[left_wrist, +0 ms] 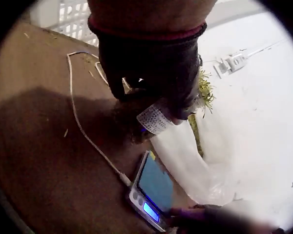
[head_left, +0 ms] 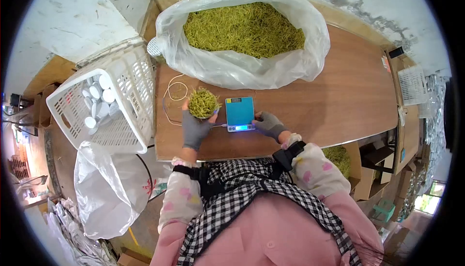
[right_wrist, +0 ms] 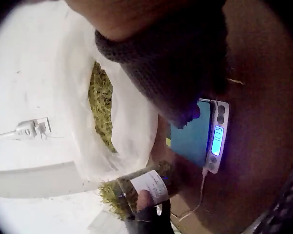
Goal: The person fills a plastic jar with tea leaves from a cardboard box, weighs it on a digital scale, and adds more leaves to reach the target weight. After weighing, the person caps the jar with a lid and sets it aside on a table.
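Clear jar [right_wrist: 126, 187], packed with yellow-green dried strands [head_left: 202, 102], sits in the left hand [head_left: 196, 130] at about 10 o'clock from the blue-topped scale [head_left: 240, 111]; apart from its pad. Left fingers curl round the jar wall, thumb on the white label [right_wrist: 150, 184]. Right hand [head_left: 270, 125] is at 4 o'clock of the scale, fingers loosely bent at its edge, holding nothing that shows; firm contact with the scale, cannot tell. Strands poke past the jar mouth, loose tuft, some sticking out sideways. Handling, judged: jar looks light, thin and fairly stiff-walled, probably clear plastic, maybe slick where bare; contents dry, springy, brittle, likely to shed bits if the tuft gets squeezed or brushed. Best hold: round the mid-wall over the label, thumb opposite fingers, moderate squeeze, mouth kept up, fingers off the rim. Hard pinch might dent the wall; fast tilt might spill strands. Nearby: big open plastic bag [head_left: 290, 72] of the same strands at 12 o'clock from the scale on the tabletop [head_left: 339, 96]; white slatted crate [head_left: 133, 89] with round white-ended pieces [head_left: 108, 95] at 9 o'clock; pale cable [left_wrist: 71, 83] plugs into the scale, loops off toward 10 o'clock, a possible snag.
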A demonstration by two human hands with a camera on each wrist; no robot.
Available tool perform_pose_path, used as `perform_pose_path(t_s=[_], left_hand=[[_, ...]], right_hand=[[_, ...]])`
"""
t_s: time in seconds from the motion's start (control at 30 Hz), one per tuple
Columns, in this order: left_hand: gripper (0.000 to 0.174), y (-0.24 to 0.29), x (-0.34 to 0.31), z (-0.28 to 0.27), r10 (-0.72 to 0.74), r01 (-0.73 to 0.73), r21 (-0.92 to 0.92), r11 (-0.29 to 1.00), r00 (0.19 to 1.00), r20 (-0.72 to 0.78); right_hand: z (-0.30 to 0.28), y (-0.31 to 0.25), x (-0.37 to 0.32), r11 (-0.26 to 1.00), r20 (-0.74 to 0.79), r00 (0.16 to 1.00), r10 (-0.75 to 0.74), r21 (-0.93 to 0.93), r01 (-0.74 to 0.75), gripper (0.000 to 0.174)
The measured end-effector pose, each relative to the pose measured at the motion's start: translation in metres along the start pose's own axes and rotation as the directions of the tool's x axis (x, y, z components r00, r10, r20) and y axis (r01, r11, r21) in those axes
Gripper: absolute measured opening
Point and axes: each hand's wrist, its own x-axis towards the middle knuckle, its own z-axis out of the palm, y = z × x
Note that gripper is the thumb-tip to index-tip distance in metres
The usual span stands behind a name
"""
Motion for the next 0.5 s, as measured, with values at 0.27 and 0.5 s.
perform_pose_path(t_s=[0.27, 0.5], left_hand=[[0.102, 0.005, -0.012, 0.028, 0.134, -0.26, 0.306, 0.916, 0.916, 0.378], [0.119, -0.018, -0.016, 0.048, 0.092, -0.159, 0.145, 0.977, 0.917, 0.388]], right_hand=[[0.024, 0.001, -0.007, 0.995, -0.128, 0.988, -0.085, -0.069, 0.077, 0.043], [0.008, 0.052, -0.029, 0.983, -0.163, 0.982, 0.092, 0.173, -0.063, 0.05]])
